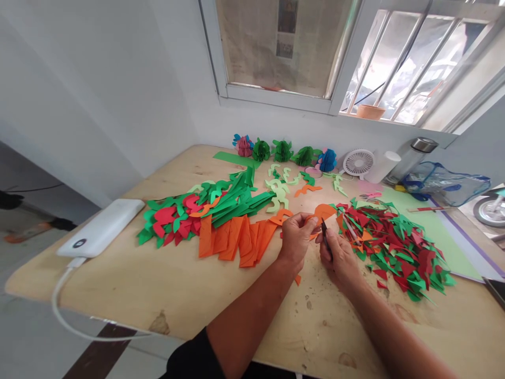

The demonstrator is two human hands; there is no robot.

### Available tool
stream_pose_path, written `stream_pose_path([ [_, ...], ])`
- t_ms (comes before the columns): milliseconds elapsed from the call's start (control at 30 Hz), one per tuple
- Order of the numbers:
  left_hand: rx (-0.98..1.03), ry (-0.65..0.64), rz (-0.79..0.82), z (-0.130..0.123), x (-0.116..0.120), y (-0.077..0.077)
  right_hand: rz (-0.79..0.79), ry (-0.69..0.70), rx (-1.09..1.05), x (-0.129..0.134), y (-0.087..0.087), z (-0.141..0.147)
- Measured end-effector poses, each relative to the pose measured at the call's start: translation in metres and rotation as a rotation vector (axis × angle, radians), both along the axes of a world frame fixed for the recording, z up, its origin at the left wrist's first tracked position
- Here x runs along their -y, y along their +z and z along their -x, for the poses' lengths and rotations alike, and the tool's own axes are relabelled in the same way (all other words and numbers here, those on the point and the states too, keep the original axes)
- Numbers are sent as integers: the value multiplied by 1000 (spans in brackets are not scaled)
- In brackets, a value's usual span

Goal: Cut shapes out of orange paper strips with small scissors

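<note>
Over the middle of the table, my left hand point(296, 238) pinches a piece of orange paper point(325, 211). My right hand point(338, 258) grips dark-handled scissors point(325, 231), whose blades meet the orange paper's edge; the fingers partly hide the handles. Left of my hands lies a fanned row of folded orange paper strips point(226, 239). Behind them are green paper strips point(236, 202) and a heap of red and green cut shapes point(177, 218). To the right spreads a pile of red and green paper scraps point(402, 252).
A white power bank point(101, 227) with a cable lies at the table's left edge. Along the wall stand paper honeycomb figures point(282, 151), a small white fan point(359, 162), a bottle point(412, 158) and a clear blue-edged pouch point(445, 182). Light green cutouts point(278, 193) lie beyond my hands.
</note>
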State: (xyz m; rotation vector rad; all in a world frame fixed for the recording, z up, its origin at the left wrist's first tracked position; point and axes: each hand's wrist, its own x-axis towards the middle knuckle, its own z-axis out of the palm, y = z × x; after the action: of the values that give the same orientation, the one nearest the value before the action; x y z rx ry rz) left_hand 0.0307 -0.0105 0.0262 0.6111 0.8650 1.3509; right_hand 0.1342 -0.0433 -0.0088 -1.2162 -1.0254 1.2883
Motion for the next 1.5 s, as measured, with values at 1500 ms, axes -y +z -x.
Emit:
stream_pose_path([
  [1500,66,-121,32,1,-2,-4,-34,-40,77,0,5,3],
])
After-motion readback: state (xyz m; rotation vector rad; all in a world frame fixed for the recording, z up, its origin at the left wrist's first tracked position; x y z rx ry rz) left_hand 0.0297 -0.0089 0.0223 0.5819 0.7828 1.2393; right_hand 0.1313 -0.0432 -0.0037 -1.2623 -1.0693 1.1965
